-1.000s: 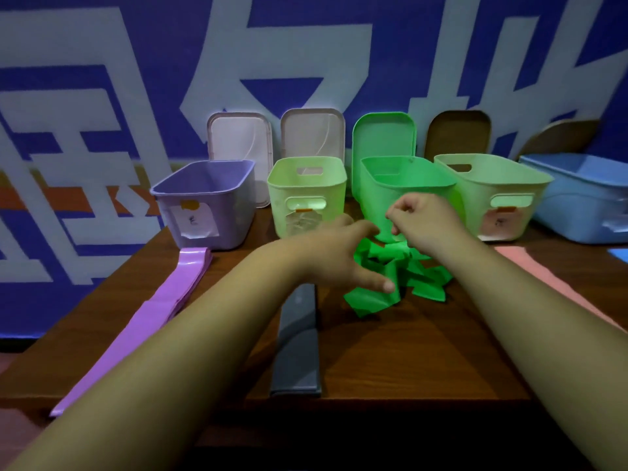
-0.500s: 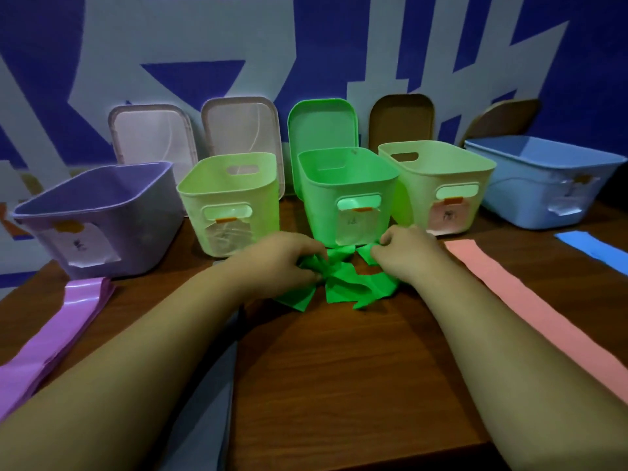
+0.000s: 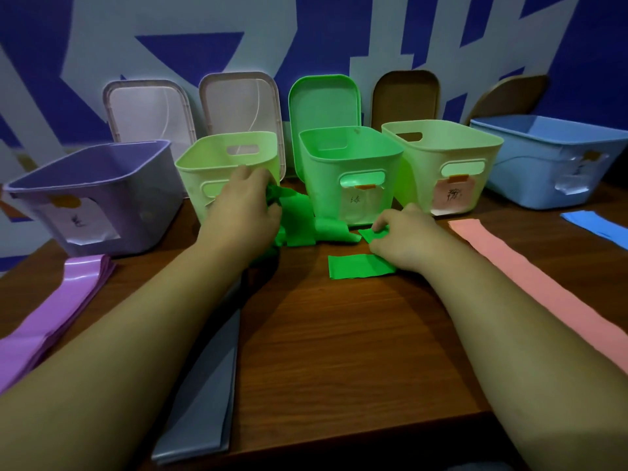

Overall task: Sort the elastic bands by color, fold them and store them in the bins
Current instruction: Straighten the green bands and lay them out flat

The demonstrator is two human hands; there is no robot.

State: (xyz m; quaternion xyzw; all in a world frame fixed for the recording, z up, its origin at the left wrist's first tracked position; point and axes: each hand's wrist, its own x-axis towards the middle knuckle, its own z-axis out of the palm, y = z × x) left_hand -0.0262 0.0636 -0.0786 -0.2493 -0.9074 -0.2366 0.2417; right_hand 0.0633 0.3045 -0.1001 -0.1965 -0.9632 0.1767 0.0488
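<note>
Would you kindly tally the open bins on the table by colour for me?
Purple bin: 1
Pale green: 2, the left pale green bin and the right pale green bin
Bright green bin: 1
Blue bin: 1
Total: 5 bins

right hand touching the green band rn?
Touching. Head view: the right hand fingers curl onto the green band and pinch its end, no gap visible.
</note>
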